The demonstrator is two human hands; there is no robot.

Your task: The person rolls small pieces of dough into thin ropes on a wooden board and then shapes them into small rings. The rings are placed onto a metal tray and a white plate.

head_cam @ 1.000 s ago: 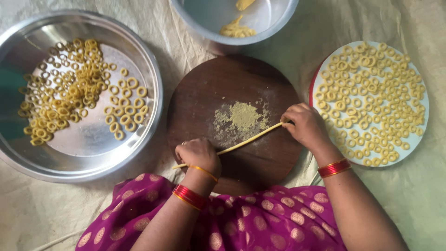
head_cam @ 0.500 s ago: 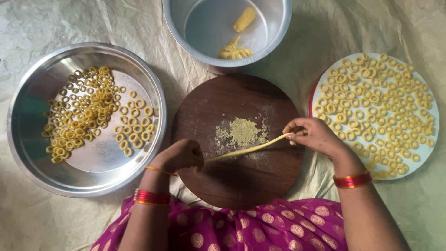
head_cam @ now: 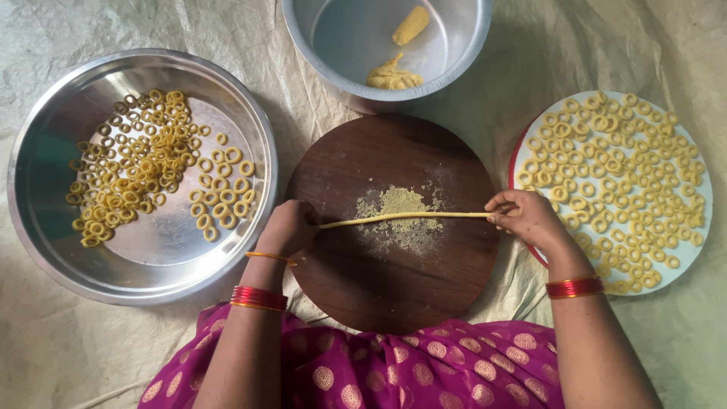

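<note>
Both hands, left (head_cam: 286, 227) and right (head_cam: 524, 218), pinch a dough rope (head_cam: 401, 218) by its ends, stretched taut over the board (head_cam: 394, 280); flour (head_cam: 400, 203) beneath prevents sticking.

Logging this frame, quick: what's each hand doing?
Left hand: closed on thin yellow dough rope.
Right hand: pinching the rope's other end.
</note>
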